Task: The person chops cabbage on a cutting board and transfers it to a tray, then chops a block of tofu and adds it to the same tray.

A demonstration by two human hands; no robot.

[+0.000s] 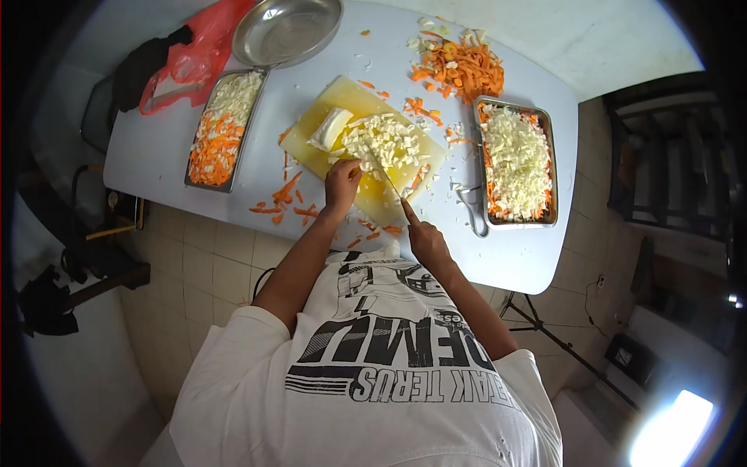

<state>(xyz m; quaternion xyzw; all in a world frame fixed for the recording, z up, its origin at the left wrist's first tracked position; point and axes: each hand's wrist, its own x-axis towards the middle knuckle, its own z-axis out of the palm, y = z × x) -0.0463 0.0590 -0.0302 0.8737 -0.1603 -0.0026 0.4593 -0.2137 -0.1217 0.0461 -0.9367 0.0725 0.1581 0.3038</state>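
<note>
A yellow cutting board [333,100] lies on the white table [156,148] with a heap of chopped cabbage [385,140] and an uncut white cabbage wedge [329,129] on it. My left hand [342,183] rests with curled fingers at the near edge of the chopped heap. My right hand [426,240] grips the handle of a knife [389,180] whose blade reaches into the chopped cabbage on the board.
A metal tray [517,159] heaped with chopped cabbage over carrot stands right of the board. Another tray [222,128] of cabbage and carrot stands at the left. A round metal pan [286,31], a red plastic bag [194,54] and a carrot pile [461,68] lie farther back. Carrot scraps [284,202] litter the near edge.
</note>
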